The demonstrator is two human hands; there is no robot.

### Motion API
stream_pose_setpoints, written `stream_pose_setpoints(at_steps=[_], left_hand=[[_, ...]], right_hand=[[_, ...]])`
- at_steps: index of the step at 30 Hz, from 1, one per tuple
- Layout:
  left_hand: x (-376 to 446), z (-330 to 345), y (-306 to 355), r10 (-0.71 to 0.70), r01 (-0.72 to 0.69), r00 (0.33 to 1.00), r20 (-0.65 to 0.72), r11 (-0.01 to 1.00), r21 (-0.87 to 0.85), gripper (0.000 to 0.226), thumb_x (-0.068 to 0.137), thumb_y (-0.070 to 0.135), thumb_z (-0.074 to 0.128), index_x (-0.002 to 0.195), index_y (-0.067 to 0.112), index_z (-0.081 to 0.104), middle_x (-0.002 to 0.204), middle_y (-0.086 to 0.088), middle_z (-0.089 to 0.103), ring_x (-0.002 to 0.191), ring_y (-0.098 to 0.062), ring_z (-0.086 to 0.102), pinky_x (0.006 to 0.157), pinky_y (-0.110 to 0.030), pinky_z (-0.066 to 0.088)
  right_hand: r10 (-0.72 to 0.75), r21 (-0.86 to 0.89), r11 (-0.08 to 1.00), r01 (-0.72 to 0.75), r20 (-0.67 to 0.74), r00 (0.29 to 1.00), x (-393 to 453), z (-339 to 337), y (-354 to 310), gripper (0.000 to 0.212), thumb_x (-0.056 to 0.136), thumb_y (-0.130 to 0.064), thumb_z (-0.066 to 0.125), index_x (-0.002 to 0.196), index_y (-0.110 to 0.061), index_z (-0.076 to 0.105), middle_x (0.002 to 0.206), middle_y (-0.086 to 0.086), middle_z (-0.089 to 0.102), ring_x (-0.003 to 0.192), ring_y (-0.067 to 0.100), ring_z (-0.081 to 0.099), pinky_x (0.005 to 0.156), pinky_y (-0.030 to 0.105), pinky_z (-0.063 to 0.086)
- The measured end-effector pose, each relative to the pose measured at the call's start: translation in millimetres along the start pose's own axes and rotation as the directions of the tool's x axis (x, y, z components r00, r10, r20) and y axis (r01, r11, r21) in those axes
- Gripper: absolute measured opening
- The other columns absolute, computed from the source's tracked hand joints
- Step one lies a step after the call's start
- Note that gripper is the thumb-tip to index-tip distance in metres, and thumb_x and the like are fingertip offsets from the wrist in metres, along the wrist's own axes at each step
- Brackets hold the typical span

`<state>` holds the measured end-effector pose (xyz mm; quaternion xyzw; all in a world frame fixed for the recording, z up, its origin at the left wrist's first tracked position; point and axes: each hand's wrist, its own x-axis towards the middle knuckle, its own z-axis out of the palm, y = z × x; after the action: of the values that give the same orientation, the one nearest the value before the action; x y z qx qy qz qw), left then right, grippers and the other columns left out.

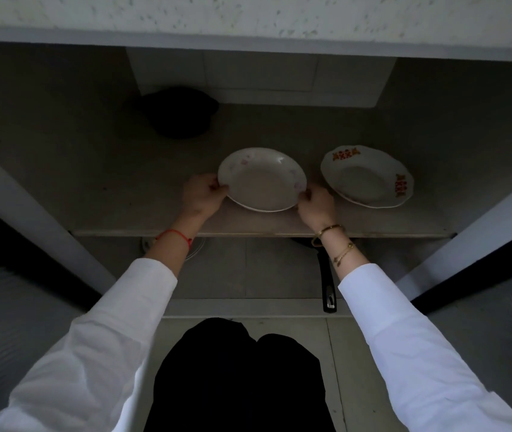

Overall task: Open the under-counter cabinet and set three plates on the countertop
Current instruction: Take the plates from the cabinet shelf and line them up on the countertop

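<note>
1. Plate, pale, with faint pink floral marks (pixel 262 179): lies on the cabinet shelf (pixel 124 194), near its front edge and roughly centred in the open cabinet. Its near rim appears tilted slightly off the shelf, though this cannot be confirmed.
2. Left hand (pixel 203 194): closed on the left rim of this plate, with the thumb on top. The fingers underneath are hidden.
3. Right hand (pixel 315 207): closed on the near-right rim of the same plate, fingers curled at the edge.
4. Second plate, scalloped, with red and orange motifs (pixel 367 176): rests on the same shelf just to the right, apart from the held plate and untouched.
5. Handling judgement: both plates look like glazed ceramic, so rigid, moderately heavy, smooth and breakable. Grip at opposite rim points with the thumbs above and the fingers below, and keep the plate level.
6. Clearance: the speckled countertop (pixel 279 14) overhangs at the far top of the view. Draw the plate out toward the near side before raising it, to avoid striking the counter edge.
7. Other items: a dark pot (pixel 177 112) sits far left on the shelf. A frying pan handle (pixel 326 282) projects below the shelf.
8. Progress judgement: no plate is seen on the countertop. A third plate is not visible.
</note>
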<state>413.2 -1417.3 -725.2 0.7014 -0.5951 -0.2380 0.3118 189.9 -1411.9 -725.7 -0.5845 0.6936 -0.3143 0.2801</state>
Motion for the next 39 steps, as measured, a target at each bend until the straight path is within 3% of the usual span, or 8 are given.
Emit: stream_pose_setpoints(at_steps=[4, 8, 13, 19, 23, 30, 35, 39], left_hand=[[-25, -9, 3, 0.056, -0.057, 0.993, -0.105, 0.998, -0.006, 0.014, 0.083, 0.022, 0.065, 0.091, 0.014, 0.073, 0.088, -0.007, 0.074, 0.087, -0.023, 0.068, 0.067, -0.023, 0.038], [-55, -16, 3, 0.053, -0.075, 0.986, -0.161, 0.989, -0.128, 0.025, 0.080, 0.023, 0.067, 0.104, 0.018, 0.074, 0.081, 0.003, 0.069, 0.078, -0.012, 0.064, 0.071, -0.018, 0.045], [-88, -17, -2, -0.029, -0.038, 0.976, -0.214, 0.952, -0.303, 0.039, 0.078, 0.017, 0.073, 0.116, 0.015, 0.070, 0.089, 0.009, 0.068, 0.077, 0.003, 0.062, 0.066, 0.009, 0.036], [-107, -19, -5, -0.107, 0.032, 0.984, -0.144, 0.896, -0.443, 0.041, 0.076, 0.012, 0.071, 0.117, 0.016, 0.069, 0.093, -0.001, 0.074, 0.082, -0.007, 0.068, 0.081, -0.017, 0.053], [-120, -32, 3, -0.145, 0.082, 0.984, -0.103, 0.886, -0.456, 0.042, 0.074, 0.010, 0.073, 0.115, 0.018, 0.070, 0.087, 0.003, 0.073, 0.069, 0.009, 0.062, 0.073, -0.008, 0.049], [-172, -77, 43, -0.309, 0.290, 0.951, 0.028, 0.853, -0.433, 0.038, 0.073, 0.014, 0.075, 0.110, 0.021, 0.073, 0.095, 0.012, 0.073, 0.084, 0.008, 0.066, 0.087, -0.016, 0.051], [-225, -120, 76, -0.360, 0.351, 0.931, 0.056, 0.846, -0.402, 0.038, 0.071, 0.006, 0.075, 0.109, 0.013, 0.073, 0.091, 0.010, 0.072, 0.071, 0.021, 0.061, 0.069, -0.002, 0.048], [-263, -168, 126, -0.425, 0.436, 0.898, 0.114, 0.823, -0.364, 0.037, 0.072, 0.008, 0.075, 0.107, 0.017, 0.074, 0.094, 0.007, 0.074, 0.079, 0.005, 0.066, 0.083, -0.015, 0.051]], right_hand=[[-0.012, 0.061, 0.998, 0.015, -0.052, 0.999, -23, -1, 3, 0.024, 0.092, -0.006, 0.043, 0.098, 0.001, 0.066, 0.101, 0.021, 0.069, 0.097, 0.034, 0.063, 0.075, 0.026, 0.041], [-0.031, 0.141, 0.989, 0.041, -0.076, 0.997, -49, -2, 7, 0.021, 0.093, -0.006, 0.043, 0.096, -0.004, 0.063, 0.093, 0.014, 0.067, 0.088, 0.028, 0.062, 0.072, 0.026, 0.040], [-0.023, 0.225, 0.974, 0.038, -0.070, 0.997, -77, -4, 15, 0.019, 0.093, -0.008, 0.043, 0.097, -0.009, 0.062, 0.092, 0.009, 0.068, 0.081, 0.022, 0.063, 0.070, 0.032, 0.053], [0.002, 0.229, 0.973, 0.019, -0.090, 0.996, -103, -3, 20, 0.020, 0.092, -0.009, 0.045, 0.098, -0.011, 0.064, 0.077, 0.000, 0.065, 0.072, 0.018, 0.064, 0.066, 0.028, 0.051], [0.026, 0.197, 0.980, -0.008, -0.091, 0.996, -121, -15, 5, 0.023, 0.091, -0.008, 0.044, 0.102, -0.013, 0.064, 0.077, -0.001, 0.065, 0.068, 0.014, 0.061, 0.063, 0.023, 0.044], [0.122, 0.050, 0.992, -0.120, -0.041, 0.992, -181, -61, -34, 0.029, 0.091, -0.005, 0.047, 0.117, -0.010, 0.060, 0.080, -0.002, 0.061, 0.063, 0.004, 0.055, 0.059, 0.013, 0.038], [0.243, -0.015, 0.970, -0.243, 0.050, 0.969, -236, -106, -68, 0.022, 0.092, -0.005, 0.047, 0.111, -0.007, 0.058, 0.081, 0.003, 0.062, 0.068, 0.017, 0.055, 0.058, 0.020, 0.037], [0.281, -0.045, 0.959, -0.278, 0.067, 0.957, -269, -155, -111, 0.017, 0.091, -0.002, 0.047, 0.105, -0.003, 0.057, 0.075, -0.001, 0.056, 0.060, 0.001, 0.047, 0.048, 0.003, 0.035]])
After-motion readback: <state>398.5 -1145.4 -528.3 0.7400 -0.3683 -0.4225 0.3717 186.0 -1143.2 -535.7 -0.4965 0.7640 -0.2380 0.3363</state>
